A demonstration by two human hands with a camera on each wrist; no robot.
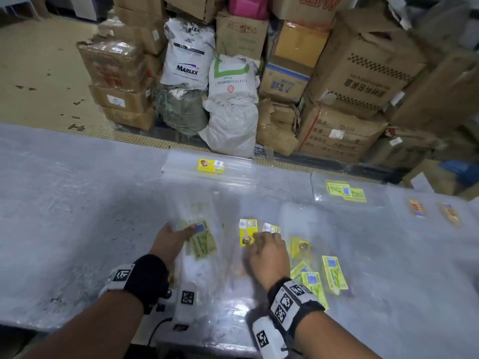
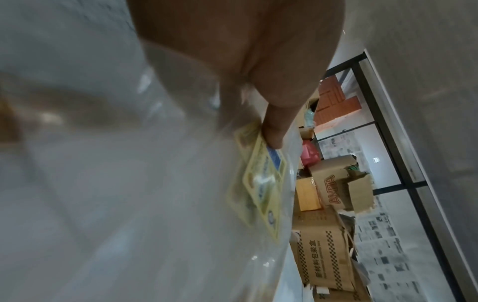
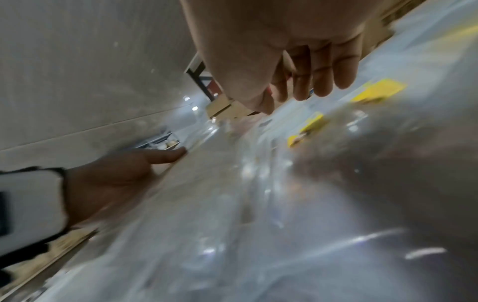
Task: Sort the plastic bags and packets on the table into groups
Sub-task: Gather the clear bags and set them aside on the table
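Note:
Clear plastic bags with printed labels lie over the grey table [image 1: 64, 203]. My left hand [image 1: 181, 233] pinches a clear bag with a green-yellow label [image 1: 203, 240]; in the left wrist view its thumb [image 2: 273, 130] presses on that label [image 2: 261, 183]. My right hand [image 1: 265, 246] rests with relaxed fingers [image 3: 318, 81] on a bag with a bright yellow label [image 1: 247, 231] and holds nothing. Sorted lots lie further off: a yellow-label bag [image 1: 211, 165], green-label bags [image 1: 346, 193] and orange-label bags [image 1: 417, 208].
A loose heap of green-label and yellow-label bags [image 1: 321, 275] lies right of my right hand. Beyond the table's far edge, white sacks [image 1: 230, 104] and stacked cardboard boxes [image 1: 363, 73] stand on the floor. Bare table stretches to the left.

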